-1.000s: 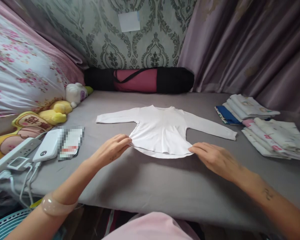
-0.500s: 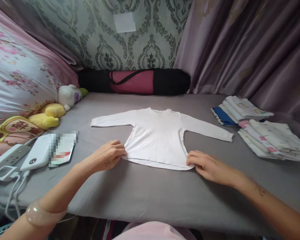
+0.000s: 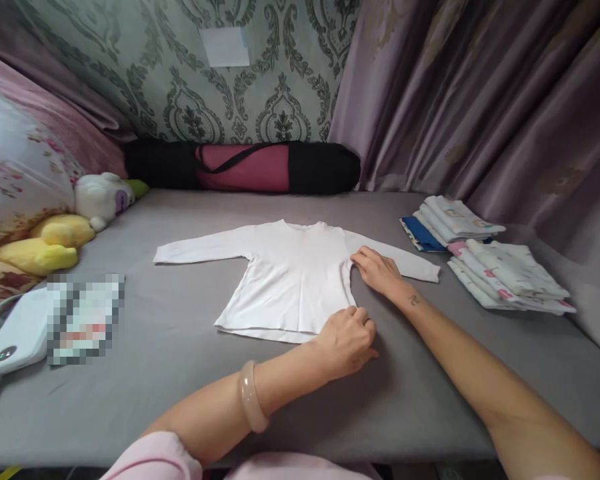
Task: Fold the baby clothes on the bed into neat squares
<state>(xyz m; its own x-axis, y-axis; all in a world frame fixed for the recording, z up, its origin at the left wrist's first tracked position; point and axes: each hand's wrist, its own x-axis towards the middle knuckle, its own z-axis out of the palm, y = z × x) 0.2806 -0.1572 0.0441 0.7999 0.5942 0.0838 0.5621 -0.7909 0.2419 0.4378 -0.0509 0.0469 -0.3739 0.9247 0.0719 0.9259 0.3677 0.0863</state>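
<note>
A white long-sleeved shirt lies flat on the grey sheet, its collar away from me and both sleeves spread sideways. My left hand, with a pale bangle on its forearm, reaches across to the bottom right corner of the shirt. Its fingers are closed at the hem there and hide that corner. Higher on the same side, my right hand pinches the shirt's edge just under the right sleeve's armpit. Part of that sleeve is hidden behind the hand.
Two stacks of folded clothes sit on the right. A black and maroon long bag lies along the wall. Plush toys, a white power bank and a blurred phone are on the left.
My left hand has left the shirt's bottom left corner and crossed to the bottom right one. My right hand has moved up the side seam to the armpit. The view has shifted slightly right.
</note>
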